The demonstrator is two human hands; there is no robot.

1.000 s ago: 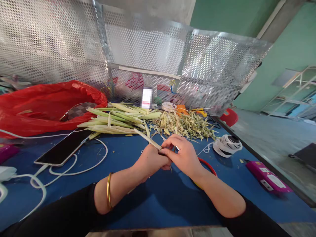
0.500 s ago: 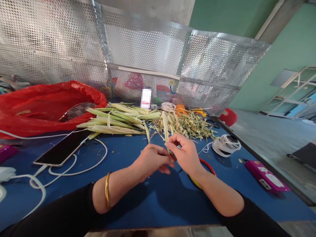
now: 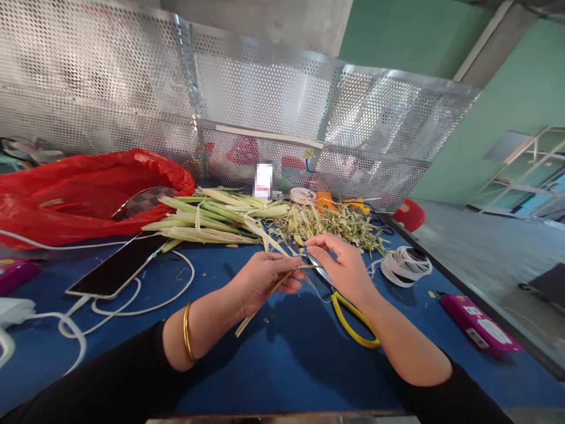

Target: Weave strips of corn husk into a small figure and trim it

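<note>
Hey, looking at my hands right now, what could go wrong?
Your right hand is close to the metal blades of the yellow-handled scissors, so a finger might get nicked. The thin white thread hanging beside the blades could snag. And the narrow, pale, dry-looking plant strips in your left hand may split if pulled hard.

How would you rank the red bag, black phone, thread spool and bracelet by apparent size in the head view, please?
1. red bag, though cut off by the frame
2. black phone
3. thread spool
4. bracelet
</note>
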